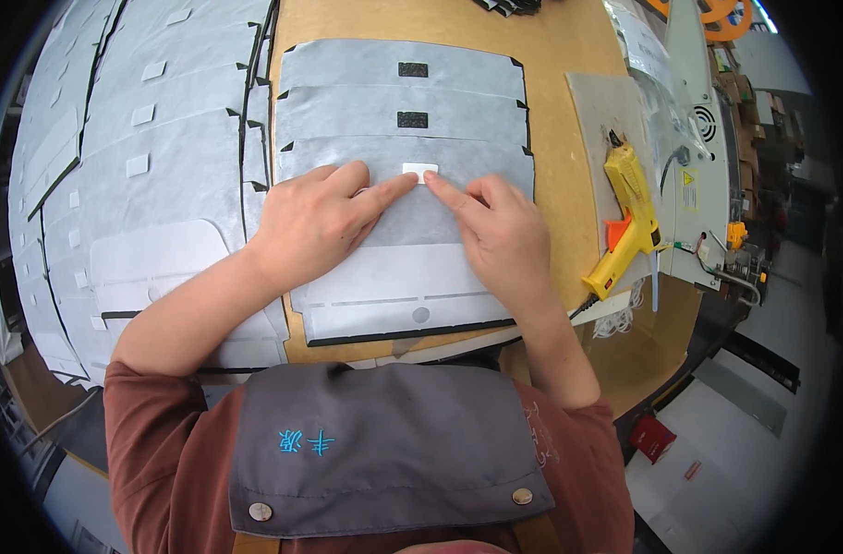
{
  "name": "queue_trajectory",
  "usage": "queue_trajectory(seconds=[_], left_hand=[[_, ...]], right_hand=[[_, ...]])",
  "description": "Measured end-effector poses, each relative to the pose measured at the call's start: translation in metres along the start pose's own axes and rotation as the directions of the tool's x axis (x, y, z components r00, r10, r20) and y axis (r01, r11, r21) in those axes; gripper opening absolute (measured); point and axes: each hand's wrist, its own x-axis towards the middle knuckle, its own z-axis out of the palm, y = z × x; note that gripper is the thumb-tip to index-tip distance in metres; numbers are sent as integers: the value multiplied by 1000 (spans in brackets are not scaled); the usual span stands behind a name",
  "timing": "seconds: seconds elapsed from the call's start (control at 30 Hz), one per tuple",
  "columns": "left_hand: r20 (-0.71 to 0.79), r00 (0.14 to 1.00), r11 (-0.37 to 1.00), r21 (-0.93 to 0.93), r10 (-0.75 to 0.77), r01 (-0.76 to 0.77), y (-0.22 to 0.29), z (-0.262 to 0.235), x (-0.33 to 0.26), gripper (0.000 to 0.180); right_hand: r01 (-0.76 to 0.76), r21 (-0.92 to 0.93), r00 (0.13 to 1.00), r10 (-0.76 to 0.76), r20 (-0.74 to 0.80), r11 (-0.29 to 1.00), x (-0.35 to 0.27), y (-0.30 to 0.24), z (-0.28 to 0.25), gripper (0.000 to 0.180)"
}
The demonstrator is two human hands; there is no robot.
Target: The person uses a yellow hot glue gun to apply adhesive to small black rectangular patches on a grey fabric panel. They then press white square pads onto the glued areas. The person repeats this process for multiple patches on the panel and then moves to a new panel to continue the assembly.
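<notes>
A stack of overlapping pale grey fabric panels (pixel 375 245) with black edging and corner tabs lies on the table in front of me. On the nearest grey panel sits a small white rectangular patch (pixel 420 168). The tip of my left hand's (pixel 310 217) stretched index finger presses its left part, the other fingers bent. From the other side, my right hand (pixel 506 231) presses the patch with its index fingertip, its remaining fingers curled. Neither hand grips anything I can see. Two black textured patches (pixel 413 70) show on the panels farther up.
More grey panels with white patches (pixel 153 69) cover the left side. At the right, a yellow glue gun (pixel 628 217) with an orange trigger rests on a pale board (pixel 592 106). Beyond it stands a light-coloured machine (pixel 703 189). The wooden tabletop (pixel 560 55) shows around the stack.
</notes>
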Motion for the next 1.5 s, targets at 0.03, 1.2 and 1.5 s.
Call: queue_trajectory(seconds=[0.03,1.2,1.5], left_hand=[[0,1000,1000,2,-1,1,0,0,1,43],[-6,1000,1000,5,24,-24,16,-4,8,42],[149,923,782,-495,-354,379,28,-34,6,24]], right_hand=[[-36,57,999,35,29,998,1,1,-2,42],[-896,18,428,873,-234,444,-118,89,-82,56],[-386,908,425,905,20,161,-131,114,-73,46]])
